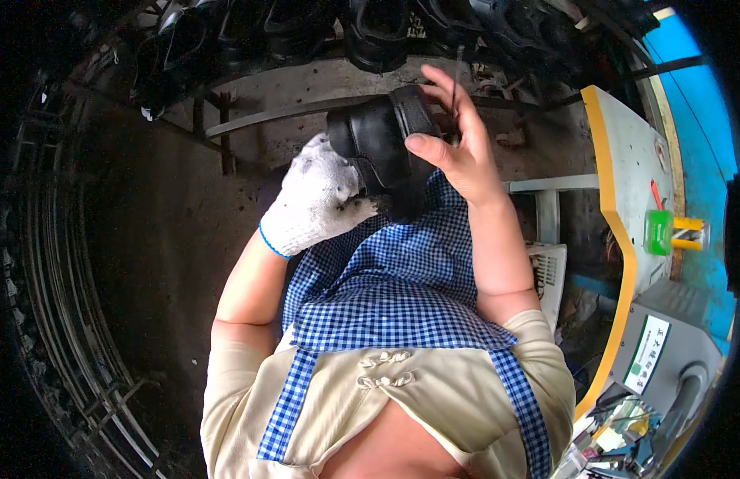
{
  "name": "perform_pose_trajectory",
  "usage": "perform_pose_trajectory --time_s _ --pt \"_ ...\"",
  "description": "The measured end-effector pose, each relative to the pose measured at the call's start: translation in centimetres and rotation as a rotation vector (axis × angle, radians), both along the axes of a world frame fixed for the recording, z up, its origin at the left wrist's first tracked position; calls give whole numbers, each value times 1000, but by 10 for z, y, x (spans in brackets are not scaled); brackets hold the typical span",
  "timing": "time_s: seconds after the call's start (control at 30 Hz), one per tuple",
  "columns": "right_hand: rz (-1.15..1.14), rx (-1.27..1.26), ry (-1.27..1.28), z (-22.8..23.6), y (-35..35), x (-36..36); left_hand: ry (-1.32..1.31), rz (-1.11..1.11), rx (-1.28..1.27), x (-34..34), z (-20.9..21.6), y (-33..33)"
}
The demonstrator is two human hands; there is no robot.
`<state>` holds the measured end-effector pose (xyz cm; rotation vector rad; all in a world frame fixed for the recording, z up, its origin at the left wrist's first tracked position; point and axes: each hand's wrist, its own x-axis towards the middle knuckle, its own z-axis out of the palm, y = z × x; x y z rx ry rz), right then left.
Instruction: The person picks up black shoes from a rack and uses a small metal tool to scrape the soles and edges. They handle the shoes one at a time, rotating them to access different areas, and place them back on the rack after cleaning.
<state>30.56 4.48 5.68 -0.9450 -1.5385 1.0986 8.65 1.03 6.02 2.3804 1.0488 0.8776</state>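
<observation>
Slippage could drop the shoe (378, 132) if your left hand (318, 195) loosens its closed grip on it; whether your half-curled right hand (470, 161) holds too, I cannot tell.

Shoe (378, 144) before apron (394, 311), row of shoes (376, 49) beyond, table (625, 160) right.

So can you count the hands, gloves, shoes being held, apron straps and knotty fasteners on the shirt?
Hands: 2, the left hand and the right hand
Gloves: 1 white glove, on the left hand
Shoes being held: 1 black shoe
Apron straps: 2, blue and white checks
Knotty fasteners: 2
Total: 8
</observation>
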Motion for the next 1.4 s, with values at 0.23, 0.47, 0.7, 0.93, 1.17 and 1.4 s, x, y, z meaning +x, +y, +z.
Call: perform_pose_trajectory --time_s 0.23,0.47,0.7,0.93,1.17,1.4 --pt "218 -484 5 -63 -32 24 -704 218 -525 -9 -39 -7" --pt "355 -505 -189 -64 -40 3 -1461 351 -775 5 -54 -8" --pt "422 -550 -100 -52 -30 15 -1074 215 -957 -26 -58 -11" --pt "200 -201 -414 -51 -26 15 -1107 264 -1010 -21 -68 -18" --pt "68 531 -589 -24 -35 -15 -1097 301 -976 -5 -53 -30" --pt "152 820 -831 -13 -30 -17 -910 268 -828 -1 -50 -43"
